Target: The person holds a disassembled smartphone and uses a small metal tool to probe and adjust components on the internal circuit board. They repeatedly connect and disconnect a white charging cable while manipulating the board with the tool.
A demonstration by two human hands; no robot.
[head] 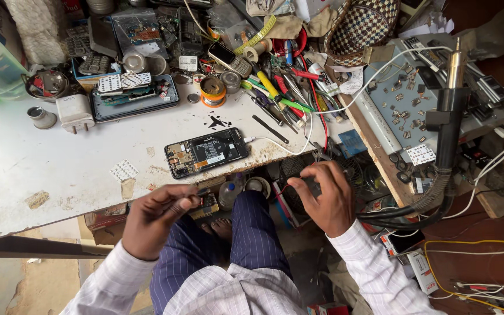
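We look down on a white, scuffed rectangular worktable (42,169) with chipped paint along its near edge. Lying flat near that edge is the opened black smartphone with its back cover off (206,152), a slim glossy slab showing a bare circuit board and a dark battery. A thin white cable (298,146) plugs into the phone's right end and curves away over the table.

Below and left of the phone, off the table edge, our left hand (156,219) is curled, its fingertips pinched together on a small slender object that is too small to make out. Below and right of the phone, our right hand (324,198) is cupped with bent fingers gripping a small dark object against the round wire grille of a small fan (298,169); what that object is we cannot tell.

Behind the phone, farther up the table, lies a second dismantled phone in a dark rounded frame (135,98), and to its left a blocky white plastic charger (74,113). To the right of the open phone sits a heap of screwdrivers and tweezers with red, yellow and green plastic handles (281,93). Farther right stands a black hot-air wand with a ribbed hose (449,122).
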